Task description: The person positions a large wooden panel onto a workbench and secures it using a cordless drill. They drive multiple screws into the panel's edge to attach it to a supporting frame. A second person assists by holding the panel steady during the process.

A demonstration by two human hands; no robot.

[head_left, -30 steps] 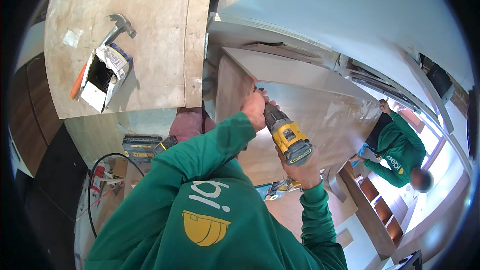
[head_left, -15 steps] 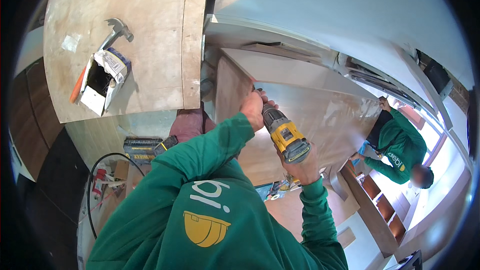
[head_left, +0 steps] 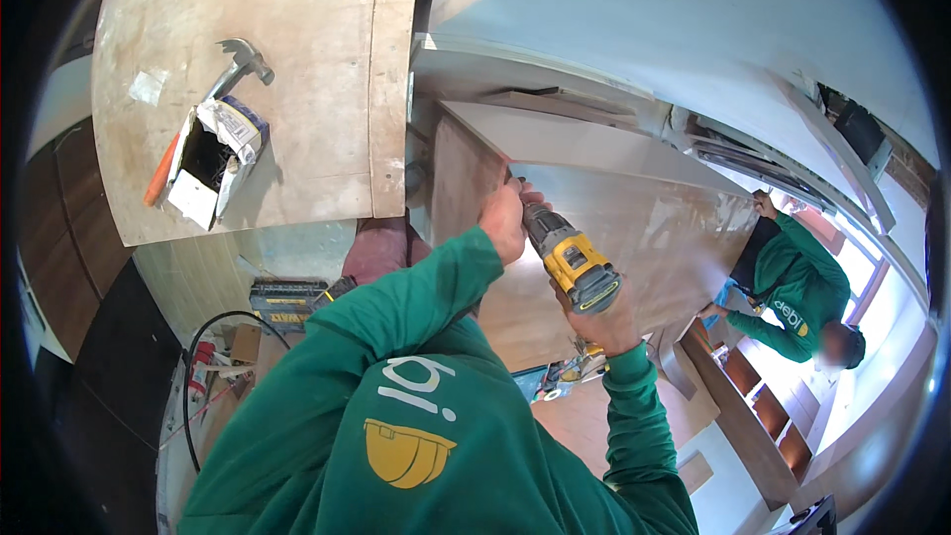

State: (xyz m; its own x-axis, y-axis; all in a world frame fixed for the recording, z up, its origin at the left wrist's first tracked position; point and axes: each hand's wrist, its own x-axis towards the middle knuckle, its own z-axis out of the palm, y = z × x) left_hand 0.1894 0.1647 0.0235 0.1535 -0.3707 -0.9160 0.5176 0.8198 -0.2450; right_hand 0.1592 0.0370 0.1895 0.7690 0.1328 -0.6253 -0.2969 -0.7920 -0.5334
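Note:
My right hand (head_left: pixel 606 323) is wrapped round the handle of a yellow and black cordless drill (head_left: pixel 573 260). The drill's chuck points up and left, toward the near corner of a large wooden cabinet panel (head_left: pixel 614 248). At the chuck's front, my left hand (head_left: pixel 503 222) is closed, its fingers pinched by the drill's tip and close to the panel's edge. What those fingers hold is too small and hidden to make out. A pale strip (head_left: pixel 584 144) runs along the panel's upper edge.
On a plywood board (head_left: pixel 307 69) at left lie a claw hammer (head_left: pixel 236 67) and an opened box (head_left: pixel 220 154). A black tool case (head_left: pixel 282 305) stands below it, near a black cable (head_left: pixel 186 376). At right, another person (head_left: pixel 802 282) in green has hands at the panel's far end.
The drill's rear and my right hand have shifted slightly up and right. My left hand keeps its place at the drill's tip. The board appears slightly shifted right in view.

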